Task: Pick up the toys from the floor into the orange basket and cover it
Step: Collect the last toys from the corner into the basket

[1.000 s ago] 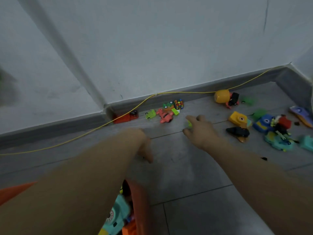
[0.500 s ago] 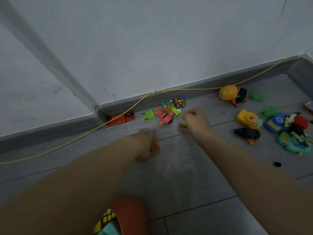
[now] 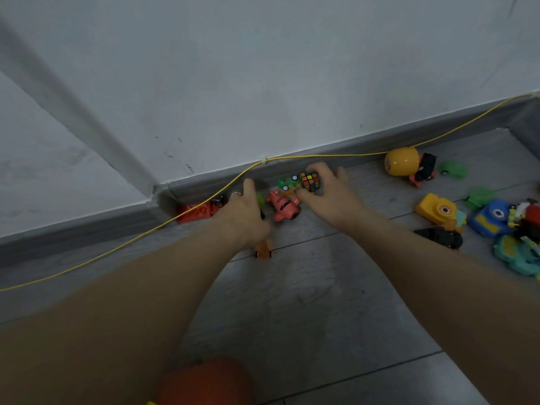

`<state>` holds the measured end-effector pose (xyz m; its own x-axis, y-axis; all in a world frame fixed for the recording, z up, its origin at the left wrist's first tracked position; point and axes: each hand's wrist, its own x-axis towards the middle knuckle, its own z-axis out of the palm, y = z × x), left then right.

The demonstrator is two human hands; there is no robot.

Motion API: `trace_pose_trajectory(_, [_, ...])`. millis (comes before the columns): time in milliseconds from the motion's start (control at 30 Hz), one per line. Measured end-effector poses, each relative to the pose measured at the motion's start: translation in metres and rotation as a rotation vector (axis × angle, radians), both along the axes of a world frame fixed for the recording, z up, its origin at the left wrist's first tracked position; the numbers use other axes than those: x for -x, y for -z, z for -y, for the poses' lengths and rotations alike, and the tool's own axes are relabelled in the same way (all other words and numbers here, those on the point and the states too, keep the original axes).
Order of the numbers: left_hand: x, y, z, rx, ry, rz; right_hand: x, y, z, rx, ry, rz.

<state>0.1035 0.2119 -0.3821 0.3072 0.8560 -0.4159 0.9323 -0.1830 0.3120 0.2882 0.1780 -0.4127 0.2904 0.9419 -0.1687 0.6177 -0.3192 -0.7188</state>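
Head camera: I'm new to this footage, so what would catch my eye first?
Two bare arms stretch to the baseboard, where the right hand closes around a colourful puzzle cube and the left hand reaches in beside a pink toy plane. A bright heap of toys, led by a yellow egg and a yellow toy camera, lies at right. A yellow cable runs along the wall.

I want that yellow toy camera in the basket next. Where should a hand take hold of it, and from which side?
Judging by its pose, come from above and pinch the yellow toy camera across the two long sides of its boxy body. The lens faces up, those sides look flat and exposed, and the black toy crowds the near edge, so a low approach seems awkward.
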Motion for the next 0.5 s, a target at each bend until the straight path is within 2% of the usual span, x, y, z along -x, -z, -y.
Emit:
trace_pose_trajectory(100, [0.001, 0.008, 0.004, 0.036, 0.002, 0.008, -0.002, 0.004, 0.0, -0.069, -0.08, 0.063])
trace_pose_trajectory(200, [0.0, 0.012, 0.007, 0.012, 0.112, -0.075, 0.002, 0.008, 0.004, -0.135, -0.121, 0.165])
trace_pose_trajectory(300, [-0.003, 0.017, 0.007, 0.025, 0.17, -0.082, 0.008, 0.015, 0.007, -0.161, -0.124, 0.217])
trace_pose_trajectory(500, [-0.006, 0.012, 0.01, 0.009, 0.315, -0.221, 0.008, 0.02, 0.0, -0.087, -0.316, 0.298])
